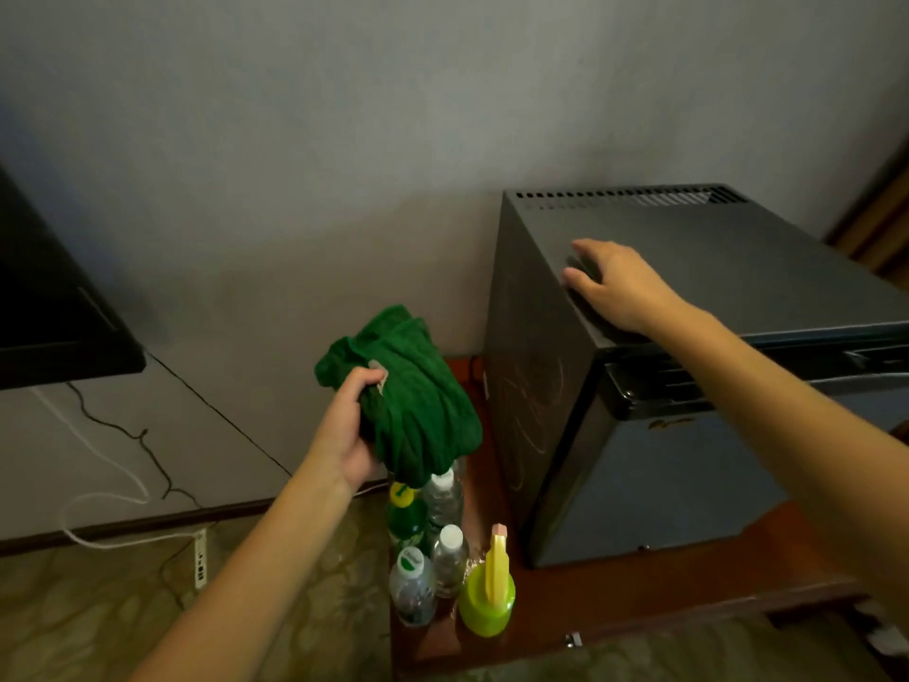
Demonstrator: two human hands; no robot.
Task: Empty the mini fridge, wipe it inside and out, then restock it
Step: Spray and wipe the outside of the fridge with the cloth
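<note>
I see left hand (pixel 344 425) gripping green cloth (pixel 418 401) over 4 bottles (pixel 412 583) | right hand (pixel 620 287) flat, fingers straight, on fridge (pixel 738 268) top; fridge sits on wooden stand (pixel 639 593) | risk: dangling cloth knocks bottles or spray bottle (pixel 489 593) off stand edge

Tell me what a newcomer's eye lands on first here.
The bunched green cloth, gripped in the left hand at centre, stands out most. To its right, the right hand rests flat on the top of the dark mini fridge. Below the cloth, drink bottles and a lime-green spray bottle stand beside the fridge.
</note>
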